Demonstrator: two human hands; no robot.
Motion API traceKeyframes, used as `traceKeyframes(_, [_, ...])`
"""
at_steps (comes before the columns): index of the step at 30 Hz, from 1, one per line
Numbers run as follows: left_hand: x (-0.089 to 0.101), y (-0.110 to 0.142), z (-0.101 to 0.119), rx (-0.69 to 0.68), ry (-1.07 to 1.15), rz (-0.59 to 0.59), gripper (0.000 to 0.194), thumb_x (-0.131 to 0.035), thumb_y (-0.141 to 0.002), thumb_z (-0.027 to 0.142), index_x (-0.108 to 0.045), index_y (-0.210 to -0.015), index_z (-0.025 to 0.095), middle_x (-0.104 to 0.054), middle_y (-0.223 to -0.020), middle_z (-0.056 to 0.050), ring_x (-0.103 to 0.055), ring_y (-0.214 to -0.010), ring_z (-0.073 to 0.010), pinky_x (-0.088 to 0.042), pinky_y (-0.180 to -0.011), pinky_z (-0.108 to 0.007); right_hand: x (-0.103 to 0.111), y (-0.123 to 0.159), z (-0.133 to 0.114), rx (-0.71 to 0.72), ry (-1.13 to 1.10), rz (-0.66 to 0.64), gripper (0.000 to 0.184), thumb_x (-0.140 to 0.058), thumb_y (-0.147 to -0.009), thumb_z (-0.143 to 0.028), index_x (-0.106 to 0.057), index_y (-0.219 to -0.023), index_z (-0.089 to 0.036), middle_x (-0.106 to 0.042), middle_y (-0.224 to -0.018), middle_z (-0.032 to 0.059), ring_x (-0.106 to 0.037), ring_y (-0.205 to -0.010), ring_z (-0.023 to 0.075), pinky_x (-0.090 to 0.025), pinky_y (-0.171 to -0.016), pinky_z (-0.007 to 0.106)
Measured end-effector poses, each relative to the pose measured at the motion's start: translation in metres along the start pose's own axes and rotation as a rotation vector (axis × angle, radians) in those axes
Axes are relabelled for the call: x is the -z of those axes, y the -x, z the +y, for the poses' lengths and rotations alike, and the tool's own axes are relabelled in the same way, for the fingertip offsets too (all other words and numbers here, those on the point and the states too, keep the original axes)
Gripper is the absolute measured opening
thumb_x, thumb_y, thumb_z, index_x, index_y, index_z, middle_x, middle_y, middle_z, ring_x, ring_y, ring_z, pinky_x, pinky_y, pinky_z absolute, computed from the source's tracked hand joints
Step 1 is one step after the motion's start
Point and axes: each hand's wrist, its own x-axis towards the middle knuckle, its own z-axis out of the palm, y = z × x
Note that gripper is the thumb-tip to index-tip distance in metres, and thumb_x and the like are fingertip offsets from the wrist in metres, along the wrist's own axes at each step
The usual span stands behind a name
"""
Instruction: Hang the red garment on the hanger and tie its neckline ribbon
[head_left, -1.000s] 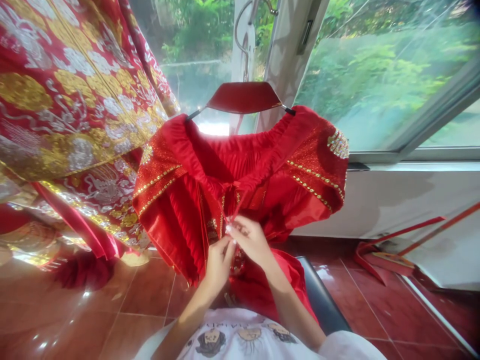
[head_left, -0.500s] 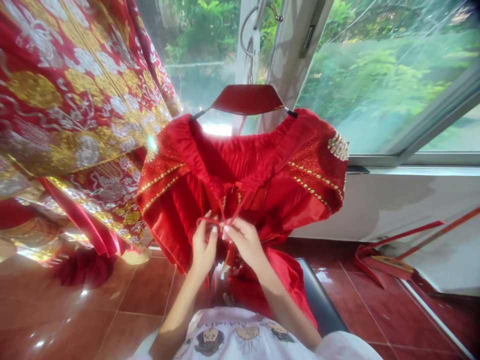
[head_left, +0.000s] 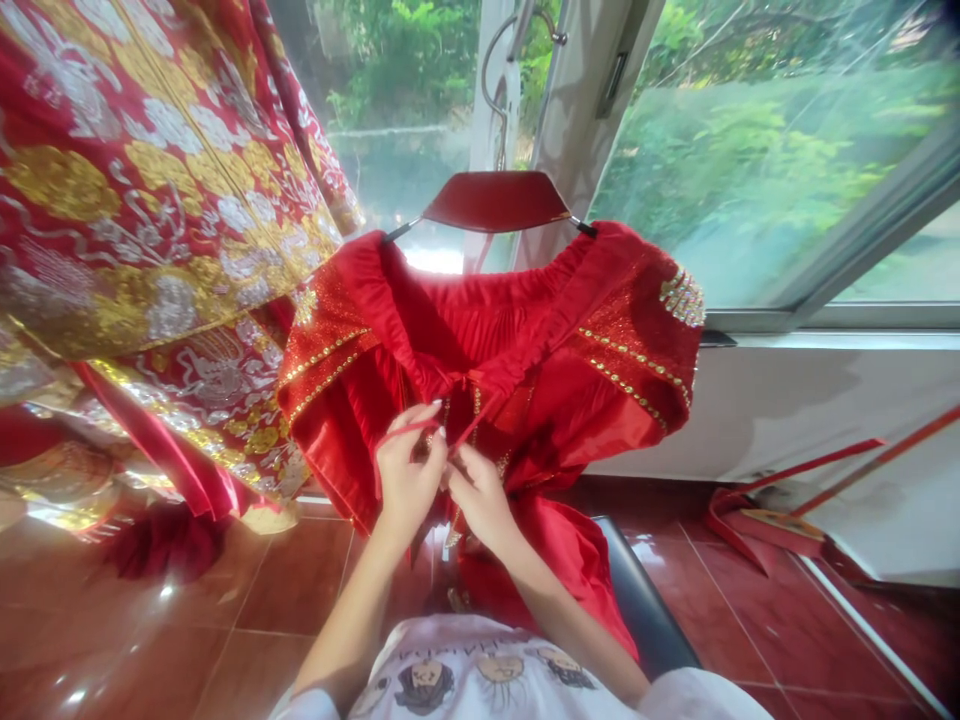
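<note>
A red dress (head_left: 480,295) with gold-beaded shoulder bands hangs in front of me on a red hanger (head_left: 496,201). Thin red drawstrings (head_left: 478,420) come down from the gathered neckline. My left hand (head_left: 409,465) pinches one string, which loops over the back of its fingers. Close beside it, my right hand (head_left: 478,492) has its fingers closed on the other string, just below the neckline. The fingertips of both hands nearly meet, and where the strings cross between them is partly hidden.
To the left hangs an embroidered red, gold and silver garment (head_left: 172,210). A dark padded seat (head_left: 645,600) stands under the dress's red skirt. A broom and dustpan (head_left: 780,530) lean by the white wall at right. Windows (head_left: 780,180) are behind.
My left hand has risen slightly, and the string now wraps over its fingers. My right hand has dropped a little and its fingers have curled in more. The dress stays in place.
</note>
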Motion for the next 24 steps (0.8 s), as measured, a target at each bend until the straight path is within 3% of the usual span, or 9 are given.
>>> traceKeyframes(4, [-0.010,0.004,-0.005,0.059,0.070,-0.002,0.028,-0.053,-0.084,0.009,-0.068,-0.106,0.018,-0.071,-0.110,-0.008,-0.069,-0.099,-0.0195,-0.056,-0.087,-0.032,0.003,-0.001,0.000,-0.011,-0.004,-0.009,0.017,-0.060,-0.081,-0.033,-0.051,-0.076,-0.019,-0.051,-0.066,-0.0027,-0.047,-0.061,0.0104,-0.040,-0.058,0.022])
traceKeyframes(7, [-0.017,0.007,-0.007,0.100,0.171,0.033,0.019,-0.057,-0.085,0.013,-0.067,-0.100,0.017,-0.070,-0.109,-0.009,-0.071,-0.091,-0.0177,-0.058,-0.078,-0.028,0.006,-0.004,0.004,-0.005,-0.005,-0.009,0.018,-0.059,-0.081,-0.034,-0.052,-0.078,-0.018,-0.051,-0.065,-0.0028,-0.046,-0.060,0.0096,-0.038,-0.057,0.022])
traceKeyframes(9, [-0.019,0.009,-0.006,0.200,0.312,0.096,0.010,-0.065,-0.083,0.018,-0.065,-0.093,0.017,-0.070,-0.109,-0.008,-0.071,-0.085,-0.0161,-0.058,-0.072,-0.025,0.009,-0.005,0.007,0.006,0.009,-0.012,0.017,-0.058,-0.082,-0.033,-0.053,-0.080,-0.017,-0.051,-0.065,-0.0029,-0.046,-0.059,0.0092,-0.036,-0.056,0.022])
traceKeyframes(14, [-0.015,0.012,-0.013,0.539,0.745,0.168,0.038,-0.082,-0.068,0.022,-0.053,-0.093,0.019,-0.067,-0.070,0.003,-0.067,-0.066,-0.0104,-0.054,-0.066,-0.019,0.016,-0.007,0.008,0.028,0.043,-0.053,0.017,-0.055,-0.084,-0.033,-0.053,-0.078,-0.018,-0.048,-0.060,-0.0044,-0.042,-0.055,0.0084,-0.035,-0.056,0.022])
traceKeyframes(19, [-0.005,0.011,-0.023,0.899,1.150,0.220,0.054,-0.088,-0.052,0.018,-0.052,-0.092,0.020,-0.065,-0.069,0.006,-0.059,-0.054,-0.0078,-0.047,-0.052,-0.017,0.015,-0.007,0.006,0.015,0.034,-0.063,0.018,-0.055,-0.085,-0.035,-0.052,-0.078,-0.019,-0.048,-0.060,-0.0047,-0.042,-0.055,0.0086,-0.033,-0.055,0.022])
traceKeyframes(21, [0.000,0.010,-0.021,0.976,1.317,0.234,0.051,-0.087,-0.052,0.014,-0.055,-0.092,0.019,-0.062,-0.068,0.008,-0.053,-0.050,-0.0040,-0.042,-0.048,-0.015,0.014,-0.008,0.005,0.010,0.028,-0.077,0.019,-0.055,-0.085,-0.036,-0.053,-0.078,-0.018,-0.048,-0.060,-0.0046,-0.042,-0.055,0.0085,-0.032,-0.054,0.022])
traceKeyframes(24, [0.010,0.012,-0.016,0.934,1.501,0.210,0.042,-0.085,-0.057,0.019,-0.058,-0.089,0.019,-0.058,-0.064,0.008,-0.049,-0.048,-0.0033,-0.041,-0.047,-0.016,0.013,-0.007,0.006,-0.011,0.008,-0.104,0.023,-0.057,-0.084,-0.039,-0.054,-0.078,-0.018,-0.048,-0.059,-0.0043,-0.040,-0.054,0.0078,-0.030,-0.051,0.021])
